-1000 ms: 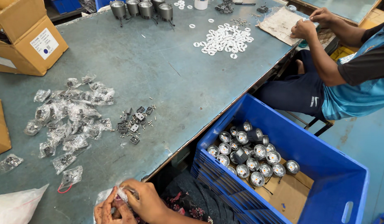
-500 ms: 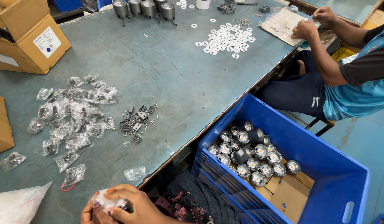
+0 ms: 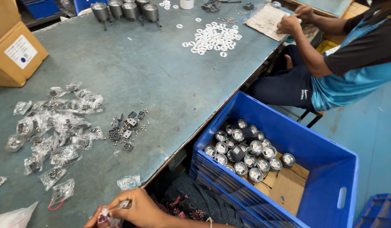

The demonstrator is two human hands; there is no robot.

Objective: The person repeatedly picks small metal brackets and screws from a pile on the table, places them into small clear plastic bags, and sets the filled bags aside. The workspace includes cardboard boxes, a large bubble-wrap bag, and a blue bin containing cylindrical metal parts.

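While both hands sit at the counter edge as before, right hand and left hand grip now clamps a small clear packet, pulling it open

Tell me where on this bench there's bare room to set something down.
Free: the wide middle of the bench, between the white rings, cardboard box and loose hardware. Crowded: the plastic bags at left, and the near edge by your hands.

Both hands are bare, with no gloves or sleeves showing at the wrists. The right hand wears a thin beaded bracelet at the wrist. Across the lap lies dark fabric printed with small pink flowers.
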